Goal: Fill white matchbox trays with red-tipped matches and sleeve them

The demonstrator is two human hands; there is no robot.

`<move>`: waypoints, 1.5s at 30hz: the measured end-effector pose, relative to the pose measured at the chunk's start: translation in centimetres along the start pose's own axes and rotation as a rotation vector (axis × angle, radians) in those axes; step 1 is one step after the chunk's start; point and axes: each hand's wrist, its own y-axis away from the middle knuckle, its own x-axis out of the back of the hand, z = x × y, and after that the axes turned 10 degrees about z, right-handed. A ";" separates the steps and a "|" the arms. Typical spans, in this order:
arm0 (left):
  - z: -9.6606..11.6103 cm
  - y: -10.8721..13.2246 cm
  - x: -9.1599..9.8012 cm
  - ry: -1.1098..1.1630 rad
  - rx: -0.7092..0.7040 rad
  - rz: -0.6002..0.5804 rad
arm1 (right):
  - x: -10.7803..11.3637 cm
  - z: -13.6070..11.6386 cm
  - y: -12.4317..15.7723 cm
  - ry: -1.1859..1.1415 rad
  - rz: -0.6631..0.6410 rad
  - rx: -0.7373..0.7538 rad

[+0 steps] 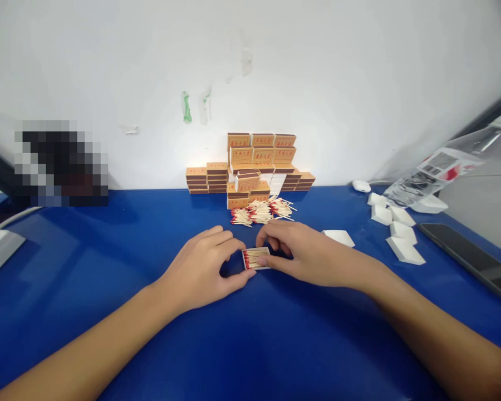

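Note:
A small white matchbox tray [255, 258] filled with red-tipped matches lies on the blue table [250, 334] between my hands. My left hand [202, 270] curls around its left side, thumb and fingers touching the tray's edge. From the right, my right hand [303, 250] pinches the tray with thumb and fingers closed on it. Just beyond lies a loose pile of matches [262, 212].
Stacked orange matchboxes [250, 164] stand against the white wall. Several empty white trays [396, 231] lie at the right, one white tray [339, 237] nearer my right hand. A dark phone [470, 259], a plastic bag [446, 170] and a white mouse [361, 186] sit at right.

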 end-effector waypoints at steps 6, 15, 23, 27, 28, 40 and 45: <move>0.0 0.0 0.0 -0.011 0.000 0.001 | 0.1 0.1 -0.1 0.008 -0.008 -0.014; 0.0 0.0 0.0 -0.014 0.000 0.008 | -0.7 3.3 -1.3 0.132 0.385 0.018; 0.0 0.0 -0.1 -0.025 -0.011 0.012 | -1.9 4.5 -3.0 0.319 0.401 0.097; -0.1 0.1 -0.1 -0.025 -0.013 0.022 | -1.8 4.5 -3.0 0.379 0.386 0.111; -0.1 0.1 -0.1 -0.026 -0.013 0.023 | -1.7 4.5 -3.0 0.384 0.383 0.118; -0.2 0.0 0.0 -0.039 0.009 0.039 | 0.4 2.8 -1.4 0.120 0.329 0.126; -0.3 0.0 -0.1 -0.039 0.002 0.057 | 0.0 0.3 -0.5 0.005 0.124 0.125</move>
